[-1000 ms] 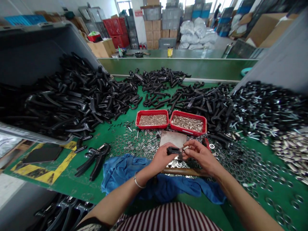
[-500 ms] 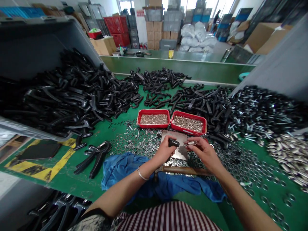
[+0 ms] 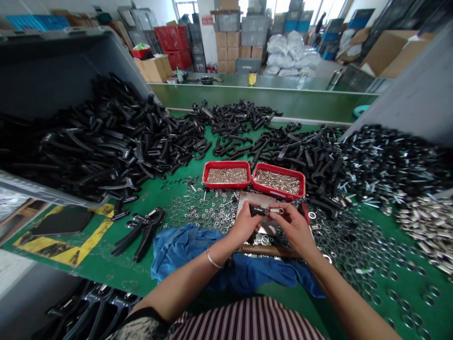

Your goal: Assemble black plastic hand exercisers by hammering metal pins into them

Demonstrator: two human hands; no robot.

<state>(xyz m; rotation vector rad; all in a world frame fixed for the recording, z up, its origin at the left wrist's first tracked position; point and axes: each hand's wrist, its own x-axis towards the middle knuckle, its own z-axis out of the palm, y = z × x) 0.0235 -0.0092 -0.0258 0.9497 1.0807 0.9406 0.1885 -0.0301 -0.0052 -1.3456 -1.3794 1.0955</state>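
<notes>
My left hand [image 3: 247,224] is closed around a black plastic handle piece [image 3: 257,210], its end pointing right. Between the fingertips of my right hand [image 3: 295,226] is a small silver coil spring [image 3: 276,210], held level. The spring's left end meets the tip of the black piece; whether it sits inside cannot be made out. Below both hands lies a square metal plate [image 3: 244,198]. A hammer's wooden handle [image 3: 271,250] rests across a blue cloth [image 3: 184,245] just in front of my wrists.
Two red trays [image 3: 226,186] of small metal parts stand beyond the plate. Loose metal rings [image 3: 368,245] spread over the green table. Black handles spill from a grey crate [image 3: 130,66] at left. Silver cylinders [image 3: 424,226] lie right. An assembled black hand grip [image 3: 143,231] sits at left.
My right hand has moved left with the spring, bringing it against the black handle piece. The gap between the two parts has closed. My left hand stays nearly in place.
</notes>
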